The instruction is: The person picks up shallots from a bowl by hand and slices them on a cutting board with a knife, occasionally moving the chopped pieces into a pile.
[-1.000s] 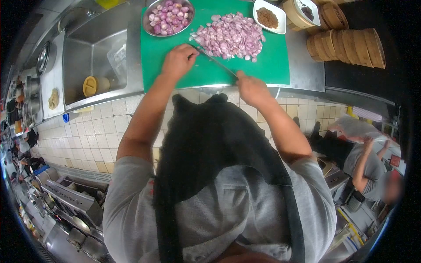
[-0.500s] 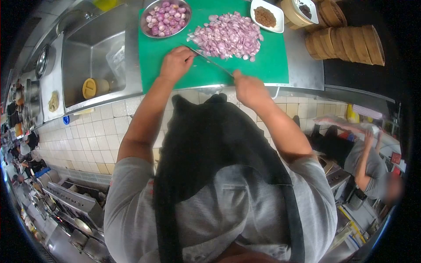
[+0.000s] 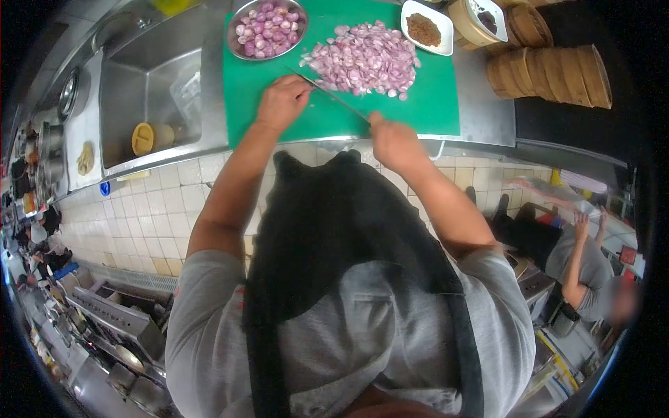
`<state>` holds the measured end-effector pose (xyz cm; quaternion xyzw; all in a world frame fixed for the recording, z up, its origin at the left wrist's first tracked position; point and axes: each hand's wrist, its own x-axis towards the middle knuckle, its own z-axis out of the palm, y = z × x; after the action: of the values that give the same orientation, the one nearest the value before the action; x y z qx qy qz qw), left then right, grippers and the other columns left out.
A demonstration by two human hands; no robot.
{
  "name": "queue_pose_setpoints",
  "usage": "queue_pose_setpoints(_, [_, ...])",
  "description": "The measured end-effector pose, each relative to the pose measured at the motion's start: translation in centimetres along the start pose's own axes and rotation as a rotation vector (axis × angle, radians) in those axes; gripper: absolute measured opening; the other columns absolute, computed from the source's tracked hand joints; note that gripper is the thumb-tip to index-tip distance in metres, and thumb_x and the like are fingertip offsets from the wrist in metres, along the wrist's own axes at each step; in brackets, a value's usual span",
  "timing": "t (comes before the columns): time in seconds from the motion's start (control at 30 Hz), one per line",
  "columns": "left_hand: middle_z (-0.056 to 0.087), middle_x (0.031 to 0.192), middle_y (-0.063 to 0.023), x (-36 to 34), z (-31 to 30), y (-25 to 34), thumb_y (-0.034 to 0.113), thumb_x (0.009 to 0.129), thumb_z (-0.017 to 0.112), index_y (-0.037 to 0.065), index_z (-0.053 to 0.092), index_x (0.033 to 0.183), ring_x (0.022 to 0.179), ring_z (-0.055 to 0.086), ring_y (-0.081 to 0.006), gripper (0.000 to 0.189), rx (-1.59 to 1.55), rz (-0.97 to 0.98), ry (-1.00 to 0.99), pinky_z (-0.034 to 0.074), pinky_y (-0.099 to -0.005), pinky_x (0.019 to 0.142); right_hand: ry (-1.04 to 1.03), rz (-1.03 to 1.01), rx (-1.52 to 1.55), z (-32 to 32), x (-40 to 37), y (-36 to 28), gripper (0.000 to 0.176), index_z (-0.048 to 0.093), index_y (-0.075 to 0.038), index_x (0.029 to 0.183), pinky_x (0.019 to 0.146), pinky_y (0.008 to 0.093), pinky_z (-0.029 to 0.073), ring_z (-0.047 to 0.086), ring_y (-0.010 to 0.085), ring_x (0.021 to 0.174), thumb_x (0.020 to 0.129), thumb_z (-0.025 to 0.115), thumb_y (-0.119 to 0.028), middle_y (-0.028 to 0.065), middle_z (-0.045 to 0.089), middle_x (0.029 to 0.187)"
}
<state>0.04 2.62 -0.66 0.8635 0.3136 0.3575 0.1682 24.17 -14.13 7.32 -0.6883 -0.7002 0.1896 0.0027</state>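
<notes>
My right hand [image 3: 396,141] is closed round the handle of a knife [image 3: 333,97], whose blade slants up and left over the green cutting board [image 3: 251,104]. At the blade's far end my left hand [image 3: 283,102] rests on the board with its fingers bent together; whatever lies under the fingertips is too hidden to make out. A heap of sliced shallots [image 3: 366,59] spreads on the board beyond the blade. Above my left hand stands a metal bowl [image 3: 232,43] of whole peeled shallots [image 3: 268,29].
A white dish [image 3: 447,43] of brown granules and stacked bamboo steamers [image 3: 550,75] stand at the right. The sink [image 3: 150,76], holding a yellow-lidded container [image 3: 143,139], is at the left. Another person [image 3: 582,258] is at the lower right, across the tiled floor.
My hands and the knife have barely moved. The other person's arms have shifted slightly. The view has shifted a little.
</notes>
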Motion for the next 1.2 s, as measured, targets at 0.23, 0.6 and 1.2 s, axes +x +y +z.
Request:
queue_pose_setpoints(0.23, [0.075, 0.097, -0.0091, -0.1, -0.1, 0.1, 0.005, 0.083, 0.077, 0.008, 0.076, 0.091, 0.090, 0.073, -0.0290, 0.008, -0.003, -0.003, 0.010, 0.060, -0.0394, 0.082, -0.050, 0.028, 0.024, -0.1, 0.2, -0.1, 0.021, 0.053, -0.003, 0.119, 0.080, 0.0561, 0.055, 0.071, 0.0439, 0.091, 0.103, 0.045, -0.013, 0.0253, 0.073, 0.095])
queue_pose_setpoints(0.6, [0.076, 0.101, -0.0098, -0.3, -0.3, 0.2, 0.007, 0.084, 0.077, 0.008, 0.077, 0.093, 0.095, 0.074, -0.0290, 0.009, -0.001, -0.016, -0.003, 0.061, -0.0397, 0.085, -0.170, 0.064, 0.061, 0.2, 0.9, 0.2, 0.023, 0.052, -0.003, 0.122, 0.083, 0.0573, 0.053, 0.070, 0.0452, 0.095, 0.105, 0.050, -0.019, 0.0258, 0.073, 0.100])
queue_pose_setpoints(1.2, [0.074, 0.098, -0.0076, 0.8, -0.2, 0.3, 0.008, 0.084, 0.078, 0.008, 0.073, 0.089, 0.093, 0.072, -0.0301, 0.007, 0.017, -0.013, -0.046, 0.059, -0.0406, 0.081, -0.098, 0.102, 0.043, 1.1, 0.6, 0.1, 0.017, 0.052, -0.001, 0.115, 0.079, 0.0566, 0.054, 0.071, 0.0454, 0.088, 0.103, 0.049, -0.013, 0.0265, 0.072, 0.091])
